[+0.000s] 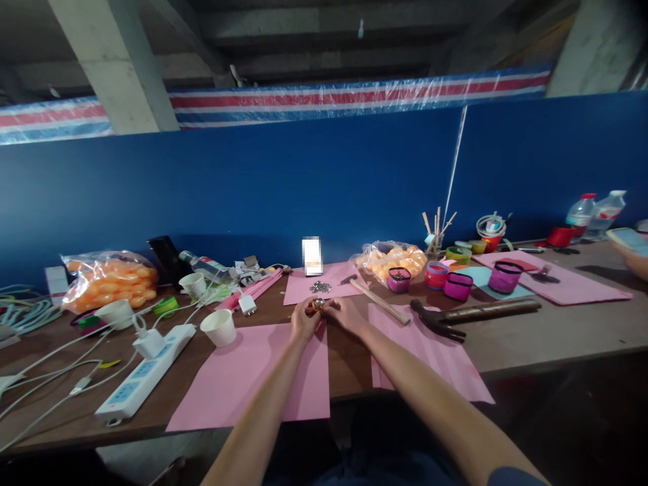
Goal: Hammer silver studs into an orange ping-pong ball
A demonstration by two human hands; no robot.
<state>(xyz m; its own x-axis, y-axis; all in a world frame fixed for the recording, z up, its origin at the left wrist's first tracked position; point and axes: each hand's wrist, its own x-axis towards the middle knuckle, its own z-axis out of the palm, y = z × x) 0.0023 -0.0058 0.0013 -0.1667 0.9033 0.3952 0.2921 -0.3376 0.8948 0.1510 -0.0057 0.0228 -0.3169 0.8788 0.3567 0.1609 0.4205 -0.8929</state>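
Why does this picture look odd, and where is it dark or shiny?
In the head view, the left pillar leans outward, likely lens distortion; the striped sheet catches glare; the ceiling is dim; blocky pixels mask the upright screen; the shiny piece in the left hand is too small to make out.

A person's left hand (304, 320) and right hand (348, 314) pinch a small shiny piece (318, 304) above a cluttered brown table (350, 351), near a heap of small metal parts (320, 287) on a pink sheet (298, 292). A claw hammer (473, 312) and a slimmer hammer (381, 302) lie at right; a white power strip (146, 374) and a clear bag of orange pieces (114, 278) occupy the left, before a blue partition (304, 179)
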